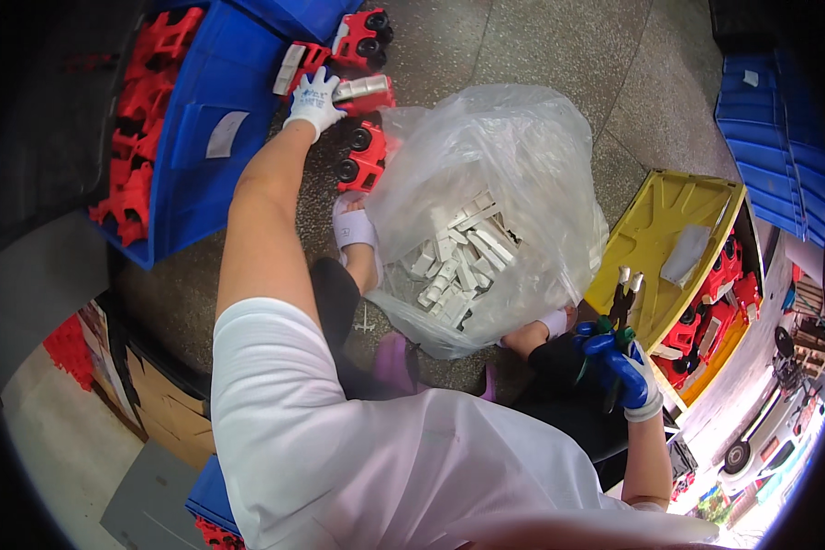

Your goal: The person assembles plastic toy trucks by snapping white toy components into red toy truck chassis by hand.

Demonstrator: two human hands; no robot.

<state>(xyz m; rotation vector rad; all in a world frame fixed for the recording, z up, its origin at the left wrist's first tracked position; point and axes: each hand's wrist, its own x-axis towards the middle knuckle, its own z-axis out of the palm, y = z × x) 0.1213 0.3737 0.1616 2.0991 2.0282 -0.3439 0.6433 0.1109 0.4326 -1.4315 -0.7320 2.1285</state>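
The red toy trucks [367, 158] lie on the floor [545, 41] to the left of the clear plastic bag [532, 115], in a loose group that runs past its far left side; the nearest one sits right by the bag's edge. The left hand [315, 99], in a white glove, is also left of the bag, over this group. Its fingers are spread wide at the truck with a pale bed [361, 89]; whether they press on it I cannot tell. The right hand [629, 378], in a blue-palmed glove, is on the near right side of the bag, its fingers curled around what look like dark pliers [623, 304] with pale tips pointing up.

The trucks look like hollow moulded plastic, so each should be light and stiff, and rather smooth; a coated palm would grip better than bare skin. The solid red body, taken across both sides, seems the best hold. The black wheels [361, 139] may roll or turn under a fingertip, and a pale bed might come loose if lifted by it. The white parts [463, 261] inside the bag look equally light and rigid, while the bag itself is limp, thin and likely slippery.
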